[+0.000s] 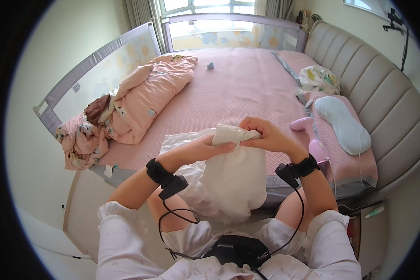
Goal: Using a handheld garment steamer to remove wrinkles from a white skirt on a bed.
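Note:
My left hand (210,147) and my right hand (266,136) hold a white cloth garment (236,171) by its gathered upper edge, in front of me at the near side of the bed. The left fingers are hidden inside or behind the fabric. Fingers of the right hand are curled over the other end of the edge, thumb below. The garment hangs down over the bed's edge between my knees, and part of it spreads left over the pink quilted bed sheet (231,91).
A floral pink quilt (140,105) lies bunched at the left by a mesh bed rail (101,66). At the right are a pink handheld device (313,140), a pale blue contoured pillow (343,122) and a padded headboard (371,80). Black cables run from my wrist straps.

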`<state>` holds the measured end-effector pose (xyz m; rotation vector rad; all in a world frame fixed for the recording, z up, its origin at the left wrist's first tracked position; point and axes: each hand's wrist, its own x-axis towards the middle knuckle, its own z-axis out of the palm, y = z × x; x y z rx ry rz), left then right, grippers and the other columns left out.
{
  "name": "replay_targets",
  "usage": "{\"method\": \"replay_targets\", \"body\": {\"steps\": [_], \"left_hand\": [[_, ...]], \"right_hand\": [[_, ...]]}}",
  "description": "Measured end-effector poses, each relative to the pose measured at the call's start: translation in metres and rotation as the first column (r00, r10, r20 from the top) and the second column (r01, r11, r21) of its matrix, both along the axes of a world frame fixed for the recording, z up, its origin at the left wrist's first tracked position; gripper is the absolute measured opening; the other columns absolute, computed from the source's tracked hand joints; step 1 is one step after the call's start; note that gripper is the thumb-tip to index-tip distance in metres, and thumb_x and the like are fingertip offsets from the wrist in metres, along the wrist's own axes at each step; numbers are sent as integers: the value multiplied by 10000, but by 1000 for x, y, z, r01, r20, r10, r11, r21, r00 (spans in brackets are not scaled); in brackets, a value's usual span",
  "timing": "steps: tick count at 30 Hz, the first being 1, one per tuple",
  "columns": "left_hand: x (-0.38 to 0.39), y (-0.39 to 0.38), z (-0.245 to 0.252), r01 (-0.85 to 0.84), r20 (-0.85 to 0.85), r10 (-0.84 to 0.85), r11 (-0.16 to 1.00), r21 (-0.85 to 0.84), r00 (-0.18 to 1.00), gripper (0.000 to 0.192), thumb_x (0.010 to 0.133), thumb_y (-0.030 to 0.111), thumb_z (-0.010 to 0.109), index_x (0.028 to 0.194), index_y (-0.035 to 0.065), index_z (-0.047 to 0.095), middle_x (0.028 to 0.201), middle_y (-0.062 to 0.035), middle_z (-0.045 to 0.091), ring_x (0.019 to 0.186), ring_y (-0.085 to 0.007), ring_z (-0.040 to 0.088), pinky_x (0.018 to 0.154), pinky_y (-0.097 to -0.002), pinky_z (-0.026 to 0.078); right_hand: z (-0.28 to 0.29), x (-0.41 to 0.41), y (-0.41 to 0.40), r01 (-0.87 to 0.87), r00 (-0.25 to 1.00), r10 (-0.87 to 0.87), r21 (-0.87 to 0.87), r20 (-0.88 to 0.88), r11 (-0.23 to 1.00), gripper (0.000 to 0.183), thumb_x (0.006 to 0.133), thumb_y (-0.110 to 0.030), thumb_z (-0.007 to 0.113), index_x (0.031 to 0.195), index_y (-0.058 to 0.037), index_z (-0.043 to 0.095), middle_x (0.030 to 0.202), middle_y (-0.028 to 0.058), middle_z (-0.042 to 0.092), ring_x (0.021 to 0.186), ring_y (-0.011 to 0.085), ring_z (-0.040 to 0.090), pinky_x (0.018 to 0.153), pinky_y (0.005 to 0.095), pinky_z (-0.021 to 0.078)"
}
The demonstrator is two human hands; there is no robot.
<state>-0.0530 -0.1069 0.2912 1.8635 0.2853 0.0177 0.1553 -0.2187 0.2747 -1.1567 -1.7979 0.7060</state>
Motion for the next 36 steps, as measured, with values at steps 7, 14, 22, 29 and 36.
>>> {"method": "replay_targets", "body": {"steps": [7, 14, 22, 29, 36], "left_hand": [[3, -20, 82, -212, 213, 128, 870, 445, 969, 453, 906, 419, 521, 896, -21, 629, 718, -10, 612, 659, -101, 559, 608, -258, 467], [-36, -39, 139, -610, 525, 396, 718, 335, 754, 421, 882, 438, 555, 862, 23, 627, 692, 20, 581, 618, -52, 536, 562, -205, 436], [-83, 50, 125, -678, 629, 560, 732, -69, 539, 423, 873, 408, 583, 1077, 37, 562, 892, -2, 602, 760, -81, 568, 673, -225, 464], [-180, 119, 22, -613, 340, 592, 788, -57, 730, 493, 907, 342, 549, 1245, -3, 453, 1116, -59, 560, 984, -135, 551, 848, -264, 445], [-237, 110, -6, -450, 389, 498, 867, -215, 775, 560, 923, 422, 474, 1280, -6, 423, 1186, -87, 548, 1054, -167, 546, 911, -300, 432]], "right_hand": [[-33, 30, 4, -335, 928, 372, -396, 18, 855, 518, 696, -129, 751, 1157, -18, 542, 1066, 85, 622, 980, 149, 549, 876, 296, 426], [-136, 107, -16, 28, 708, 435, -637, 557, 770, 460, 657, -183, 730, 1074, -25, 613, 977, 167, 648, 877, 252, 599, 823, 354, 457], [-28, 222, -232, 634, 773, -488, -459, 405, 622, 337, 729, -171, 701, 1026, -27, 631, 927, 17, 645, 846, 131, 582, 765, 294, 460], [64, 170, -341, 824, 561, -790, -74, 246, 562, 207, 737, -92, 689, 905, -74, 569, 843, -46, 575, 806, 50, 528, 688, 218, 434], [78, 189, -308, 801, 562, -827, 245, 4, 546, 258, 766, -105, 641, 983, -54, 511, 900, -12, 539, 856, 103, 528, 768, 250, 439]]}}
